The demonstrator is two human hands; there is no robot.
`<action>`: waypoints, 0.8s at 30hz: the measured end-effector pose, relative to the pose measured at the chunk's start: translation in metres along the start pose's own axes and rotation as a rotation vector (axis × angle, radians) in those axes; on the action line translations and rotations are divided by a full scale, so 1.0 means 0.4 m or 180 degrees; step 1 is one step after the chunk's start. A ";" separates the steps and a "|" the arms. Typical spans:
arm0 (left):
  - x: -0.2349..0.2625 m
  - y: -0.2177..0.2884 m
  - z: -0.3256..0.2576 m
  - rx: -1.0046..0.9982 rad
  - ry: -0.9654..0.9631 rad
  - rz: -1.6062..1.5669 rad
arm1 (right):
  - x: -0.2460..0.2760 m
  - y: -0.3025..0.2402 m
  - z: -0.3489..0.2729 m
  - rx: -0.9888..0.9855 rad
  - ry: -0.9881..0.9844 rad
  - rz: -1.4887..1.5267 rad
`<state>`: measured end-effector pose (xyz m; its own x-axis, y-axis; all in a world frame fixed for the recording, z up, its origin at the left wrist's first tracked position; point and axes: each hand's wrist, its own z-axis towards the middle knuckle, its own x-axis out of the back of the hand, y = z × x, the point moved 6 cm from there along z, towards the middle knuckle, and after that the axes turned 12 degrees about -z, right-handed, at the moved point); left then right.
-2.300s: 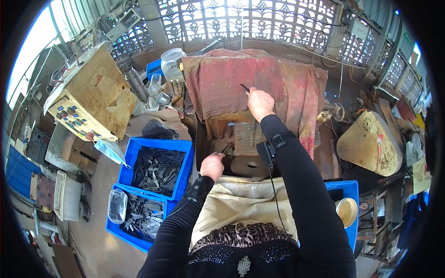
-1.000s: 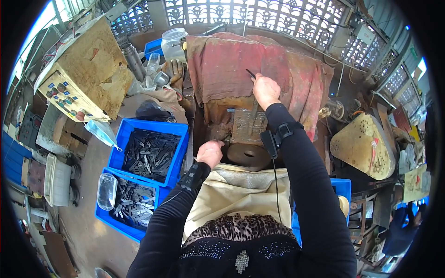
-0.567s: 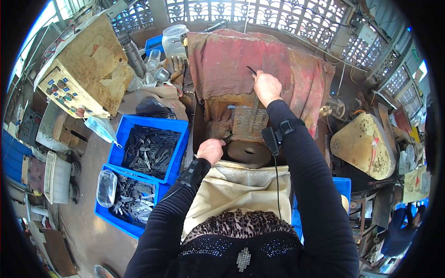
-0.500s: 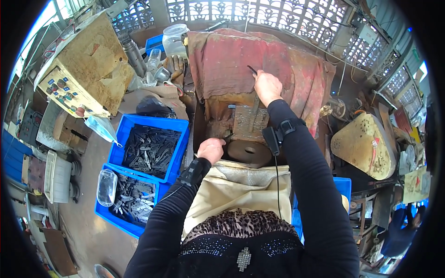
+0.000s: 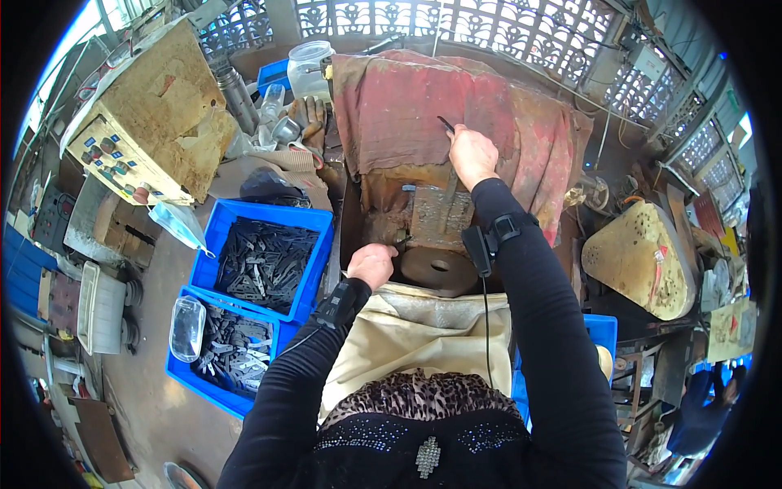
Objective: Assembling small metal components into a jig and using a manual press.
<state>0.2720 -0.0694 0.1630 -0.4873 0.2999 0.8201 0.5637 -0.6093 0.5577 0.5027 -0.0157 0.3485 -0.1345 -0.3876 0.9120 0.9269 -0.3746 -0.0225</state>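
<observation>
My right hand (image 5: 473, 155) is closed on a thin dark strip (image 5: 445, 124), whose end sticks out past the fingers over the red cloth (image 5: 399, 106). My left hand (image 5: 371, 264) is closed beside the round grinding disc (image 5: 432, 273), apparently pinching a small dark piece (image 5: 402, 240) mostly hidden by the fingers. The disc lies in front of me, with a hole off its middle. Behind it stands a wet, rusty metal block (image 5: 436, 220). A blue bin (image 5: 213, 244) of dark flat metal pieces (image 5: 265, 265) sits left of my left hand.
A second blue bin (image 5: 183, 371) of metal pieces holds a clear plastic box (image 5: 187, 330). A control box (image 5: 155, 114) with knobs stands far left. Beige cloth (image 5: 407, 334) hangs before my lap. A worn triangular panel (image 5: 639, 261) and another blue bin (image 5: 601, 334) are at right.
The view has shifted very slightly. Both hands keep nearly the same place and the same grip.
</observation>
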 end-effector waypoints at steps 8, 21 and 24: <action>0.007 0.002 -0.002 -0.0101 0.0069 -0.0080 | 0.000 -0.001 0.006 -0.0018 -0.0013 -0.0001; 0.127 0.056 0.034 -0.0408 0.1418 -0.0785 | 0.171 0.014 -0.381 0.1185 0.0254 0.1254; 0.088 0.074 0.084 -0.0744 0.1359 -0.0545 | 0.179 0.004 -0.553 0.1446 0.0003 0.1207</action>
<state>0.2940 -0.0521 0.2127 -0.8159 0.1129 0.5670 0.3116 -0.7402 0.5958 0.4169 -0.2303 0.3230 0.2354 -0.4247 0.8742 0.9674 0.1884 -0.1690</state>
